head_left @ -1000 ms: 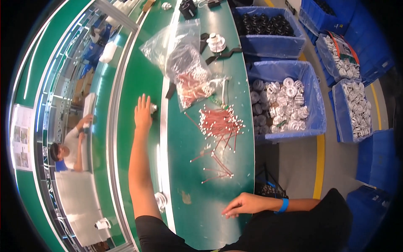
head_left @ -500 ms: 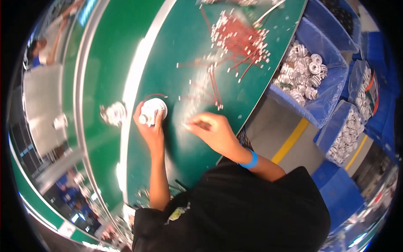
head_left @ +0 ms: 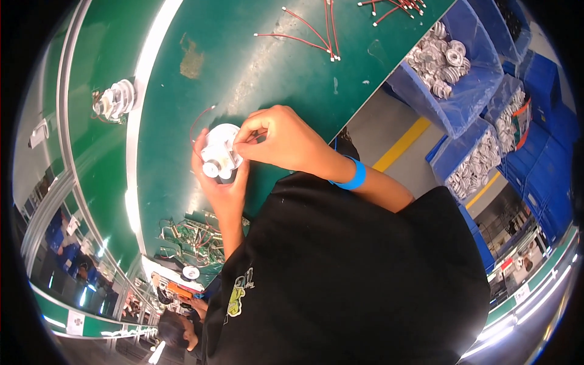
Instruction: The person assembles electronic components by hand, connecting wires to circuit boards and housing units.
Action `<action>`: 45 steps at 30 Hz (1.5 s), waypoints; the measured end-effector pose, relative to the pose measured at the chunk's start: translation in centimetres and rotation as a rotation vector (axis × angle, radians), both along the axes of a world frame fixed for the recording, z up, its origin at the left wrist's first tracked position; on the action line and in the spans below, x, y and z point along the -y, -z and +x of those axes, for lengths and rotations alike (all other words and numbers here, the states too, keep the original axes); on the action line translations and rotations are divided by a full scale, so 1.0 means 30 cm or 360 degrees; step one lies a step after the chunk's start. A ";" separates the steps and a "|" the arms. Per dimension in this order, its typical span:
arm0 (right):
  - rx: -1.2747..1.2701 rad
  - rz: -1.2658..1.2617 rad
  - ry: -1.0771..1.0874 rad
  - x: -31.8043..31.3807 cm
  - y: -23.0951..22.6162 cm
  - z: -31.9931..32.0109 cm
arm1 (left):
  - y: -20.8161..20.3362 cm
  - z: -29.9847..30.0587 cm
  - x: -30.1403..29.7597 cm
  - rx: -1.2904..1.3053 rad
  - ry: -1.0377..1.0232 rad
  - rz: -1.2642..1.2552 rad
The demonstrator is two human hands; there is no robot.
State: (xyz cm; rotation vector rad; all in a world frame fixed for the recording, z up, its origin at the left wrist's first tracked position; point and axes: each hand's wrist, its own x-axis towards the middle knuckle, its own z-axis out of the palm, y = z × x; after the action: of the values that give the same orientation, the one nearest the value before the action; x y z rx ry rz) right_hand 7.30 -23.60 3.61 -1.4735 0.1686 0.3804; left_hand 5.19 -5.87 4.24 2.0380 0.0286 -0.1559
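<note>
The left hand [head_left: 224, 193] cups the white housing [head_left: 218, 145] over the green table [head_left: 292, 79], fingers curled up its left side and thumb along its lower right, gripping it firmly. The right hand [head_left: 281, 139] comes in from the housing's right, wrist bent, thumb and fingertips drawn close together at its right edge; a bit of red wire shows by them, but whether they pinch it I cannot tell. A red lead [head_left: 193, 125] curves up from the housing's upper left. Below the housing lie tangled boards [head_left: 196, 242]; beyond it, up and right, loose red wires [head_left: 329, 38]. A second white unit [head_left: 115, 100] stands up and left of it. Well right of the housing, a lined blue bin [head_left: 420, 100] holds many white parts [head_left: 441, 58]. Farther right, another bin [head_left: 439, 149] is heaped with white pieces [head_left: 476, 164].
</note>
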 end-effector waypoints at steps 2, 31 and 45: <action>-0.0096 0.0170 -0.0009 -0.006 -0.002 -0.008 | -0.003 -0.002 0.000 -0.0024 0.0016 -0.0015; 0.1873 -0.1095 0.0111 0.007 0.043 -0.036 | -0.044 0.033 -0.017 -0.0301 0.0199 -0.0441; 0.2410 -0.1081 -0.0368 0.012 -0.045 -0.028 | -0.138 -0.061 -0.037 -0.0446 0.0085 -0.0438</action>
State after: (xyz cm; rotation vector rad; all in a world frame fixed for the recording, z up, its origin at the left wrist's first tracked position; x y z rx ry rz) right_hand 6.46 -23.97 4.95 -2.0729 -1.1849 -0.7418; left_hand 3.35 -4.75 8.38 1.7308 0.1213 -0.4539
